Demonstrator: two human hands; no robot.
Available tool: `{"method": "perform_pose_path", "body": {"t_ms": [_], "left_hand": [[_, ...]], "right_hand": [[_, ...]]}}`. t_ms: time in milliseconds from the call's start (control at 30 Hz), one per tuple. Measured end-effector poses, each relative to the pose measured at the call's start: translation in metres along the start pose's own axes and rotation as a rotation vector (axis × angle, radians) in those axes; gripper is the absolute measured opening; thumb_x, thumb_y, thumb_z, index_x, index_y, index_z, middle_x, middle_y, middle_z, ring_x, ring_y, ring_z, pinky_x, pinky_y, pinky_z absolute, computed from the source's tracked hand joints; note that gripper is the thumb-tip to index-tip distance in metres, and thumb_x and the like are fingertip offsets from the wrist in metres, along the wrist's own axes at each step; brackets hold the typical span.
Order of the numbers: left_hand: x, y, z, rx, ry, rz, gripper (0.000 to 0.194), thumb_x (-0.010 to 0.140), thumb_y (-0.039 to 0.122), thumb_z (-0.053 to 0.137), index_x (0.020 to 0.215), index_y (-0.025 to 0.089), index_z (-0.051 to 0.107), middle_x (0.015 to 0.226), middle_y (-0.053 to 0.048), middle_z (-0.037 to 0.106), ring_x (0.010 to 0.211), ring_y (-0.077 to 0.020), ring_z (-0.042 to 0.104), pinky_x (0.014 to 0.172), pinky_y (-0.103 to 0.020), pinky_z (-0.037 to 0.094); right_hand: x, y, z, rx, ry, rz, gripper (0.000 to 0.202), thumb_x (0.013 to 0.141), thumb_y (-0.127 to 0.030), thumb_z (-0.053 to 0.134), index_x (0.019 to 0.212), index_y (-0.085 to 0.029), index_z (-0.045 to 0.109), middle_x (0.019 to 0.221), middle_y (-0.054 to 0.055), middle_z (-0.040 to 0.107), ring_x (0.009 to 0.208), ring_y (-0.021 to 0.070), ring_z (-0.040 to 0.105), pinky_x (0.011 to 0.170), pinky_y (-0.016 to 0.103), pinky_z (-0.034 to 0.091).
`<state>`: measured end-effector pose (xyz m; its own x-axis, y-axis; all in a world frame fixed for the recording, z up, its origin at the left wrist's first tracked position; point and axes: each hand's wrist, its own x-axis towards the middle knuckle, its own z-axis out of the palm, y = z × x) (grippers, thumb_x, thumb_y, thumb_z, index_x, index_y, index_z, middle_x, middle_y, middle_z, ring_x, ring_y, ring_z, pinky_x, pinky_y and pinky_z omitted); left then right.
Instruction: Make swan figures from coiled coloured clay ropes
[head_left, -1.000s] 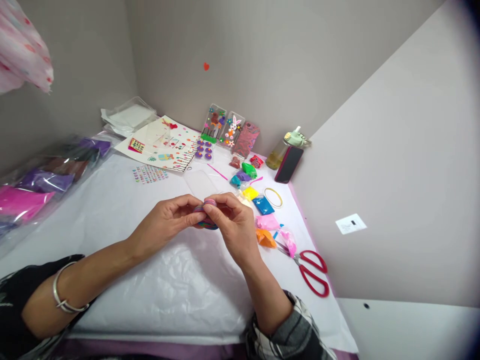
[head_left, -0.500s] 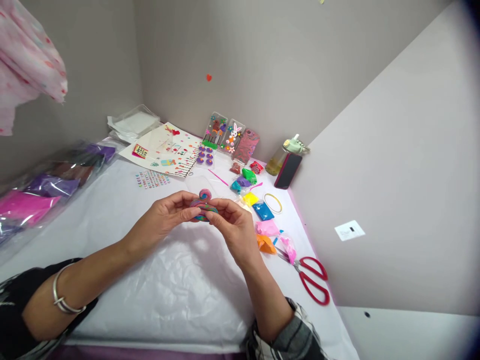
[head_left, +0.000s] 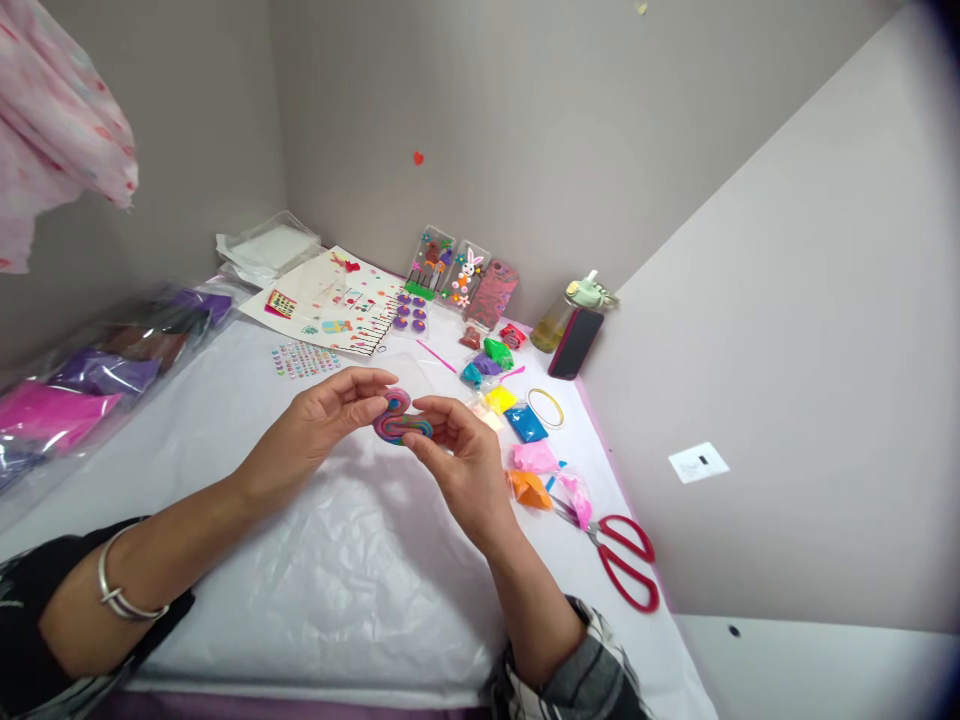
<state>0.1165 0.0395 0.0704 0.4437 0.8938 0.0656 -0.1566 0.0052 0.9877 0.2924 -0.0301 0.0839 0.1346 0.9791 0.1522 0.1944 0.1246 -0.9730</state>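
White-covered desk [head_left: 315, 610] beside a grey wall [head_left: 487, 120]. Between the two hands is a multicoloured strip [head_left: 390, 430], coiled and folded. The left hand [head_left: 315, 435] closes its grip on the upper curl; the right hand [head_left: 472, 475] pinches the lower folds. Scissors [head_left: 593, 529] lie right of the grip. Judged clay-like, the strip is probably light, soft and easily dented; gentle holds on its outer edges should best spare the layers.

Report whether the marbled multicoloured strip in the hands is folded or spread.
Folded: the marbled multicoloured strip curls back on itself in visible layers, held between the left hand and the right hand.
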Motion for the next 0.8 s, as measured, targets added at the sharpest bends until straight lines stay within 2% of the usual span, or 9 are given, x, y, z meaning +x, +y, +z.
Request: {"method": "perform_pose_path", "body": {"t_ms": [167, 367, 567, 800], "left_hand": [[0.0037, 0.0000, -0.0074, 0.038, -0.007, 0.014, 0.022, 0.087, 0.047, 0.077, 0.100, 0.030, 0.078, 0.103, 0.001, 0.075, 0.100, -0.0212, 0.066, 0.092, -0.031, 0.050], [0.0049, -0.0019, -0.0090, 0.029, -0.135, -0.009, 0.019, 0.091, 0.045, 0.073, 0.096, 0.027, 0.079, 0.091, 0.001, 0.074, 0.086, -0.0163, 0.065, 0.081, -0.026, 0.051], [0.0025, 0.0000, -0.0059, 0.061, -0.099, 0.036, 0.025, 0.086, 0.041, 0.078, 0.109, 0.031, 0.075, 0.104, 0.002, 0.074, 0.098, -0.0174, 0.068, 0.085, -0.025, 0.055], [0.0006, -0.0003, -0.0006, 0.118, -0.061, 0.057, 0.019, 0.087, 0.039, 0.077, 0.097, 0.024, 0.071, 0.094, 0.002, 0.071, 0.084, -0.0156, 0.070, 0.078, -0.025, 0.059]], "right_hand": [[0.0002, -0.0002, 0.0016, 0.010, -0.058, 0.028, 0.018, 0.083, -0.025, 0.077, 0.100, -0.022, 0.071, 0.098, 0.003, 0.076, 0.088, 0.0196, 0.070, 0.084, 0.035, 0.054], [0.0023, 0.0043, 0.0014, 0.203, -0.173, 0.077, 0.022, 0.079, -0.027, 0.081, 0.098, -0.020, 0.071, 0.095, 0.004, 0.076, 0.088, 0.0209, 0.072, 0.087, 0.037, 0.056], [0.0004, 0.0035, 0.0019, -0.007, -0.060, 0.006, 0.018, 0.084, -0.023, 0.076, 0.101, -0.020, 0.071, 0.095, 0.003, 0.075, 0.086, 0.0197, 0.070, 0.082, 0.035, 0.055], [-0.0016, 0.0082, 0.0057, -0.136, -0.029, -0.111, 0.019, 0.087, -0.019, 0.072, 0.105, -0.020, 0.070, 0.095, 0.003, 0.074, 0.085, 0.0178, 0.068, 0.080, 0.032, 0.055]]}}
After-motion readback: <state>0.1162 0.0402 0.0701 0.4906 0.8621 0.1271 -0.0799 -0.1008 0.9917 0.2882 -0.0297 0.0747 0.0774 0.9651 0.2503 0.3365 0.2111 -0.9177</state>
